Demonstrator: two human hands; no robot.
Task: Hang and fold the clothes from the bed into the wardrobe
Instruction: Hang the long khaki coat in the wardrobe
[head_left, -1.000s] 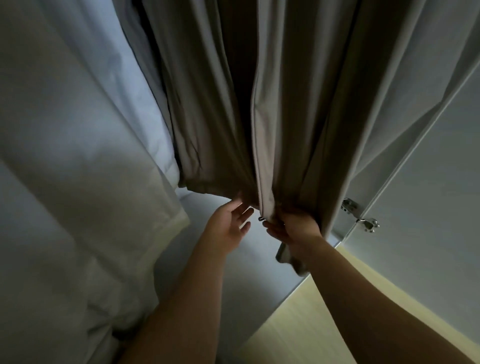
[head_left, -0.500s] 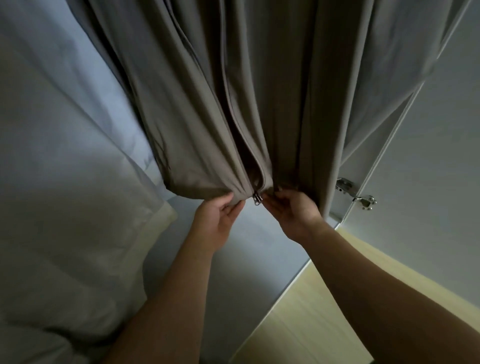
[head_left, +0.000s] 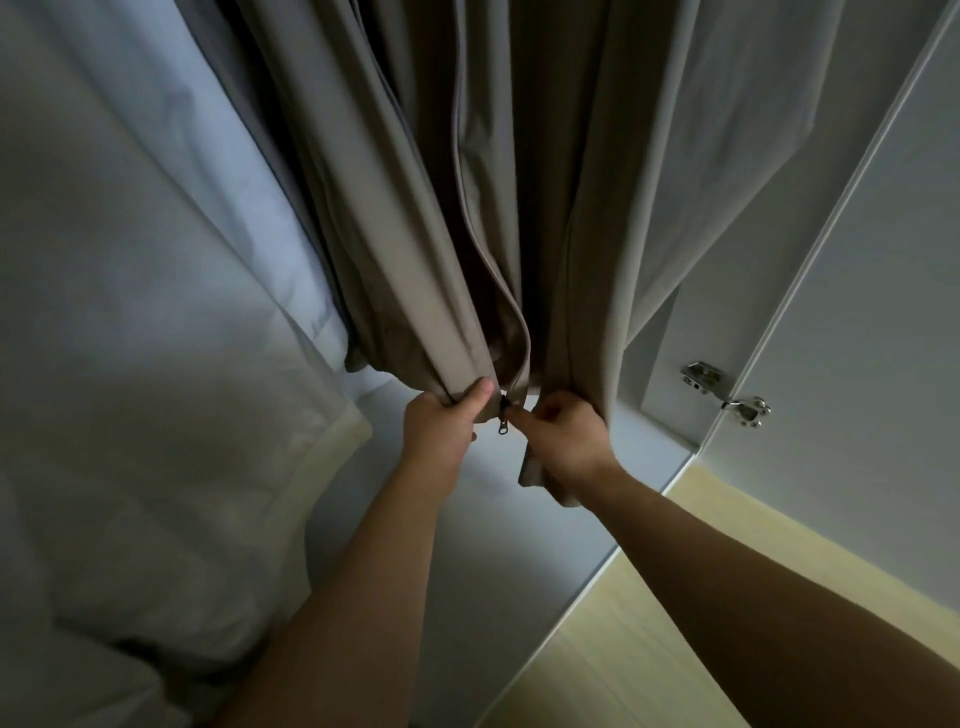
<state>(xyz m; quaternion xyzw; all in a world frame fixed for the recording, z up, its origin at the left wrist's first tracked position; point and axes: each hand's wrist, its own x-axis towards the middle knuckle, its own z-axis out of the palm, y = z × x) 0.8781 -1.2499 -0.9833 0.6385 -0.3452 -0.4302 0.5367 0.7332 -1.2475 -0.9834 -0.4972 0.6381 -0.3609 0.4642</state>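
Observation:
A long taupe zip-front garment (head_left: 415, 218) hangs inside the wardrobe, its hem at mid-frame. My left hand (head_left: 441, 423) grips the hem's left front panel, thumb on top of the fabric. My right hand (head_left: 563, 439) pinches the right panel beside the zip, fingers curled at the small dark zip slider (head_left: 503, 413), whose pull tab dangles below. Above the slider the two zip edges part and run upward, open.
A white garment (head_left: 156, 415) hangs at the left, filling that side. The grey wardrobe floor (head_left: 457, 545) lies below the hem. An open white wardrobe door (head_left: 857, 364) with two metal hinges (head_left: 727, 395) stands at the right. Pale wooden flooring (head_left: 649, 623) shows lower right.
Both hands have closed on the hem either side of the zip; earlier the left hand was open under it. The slider now sits between my fingers and the view has shifted closer.

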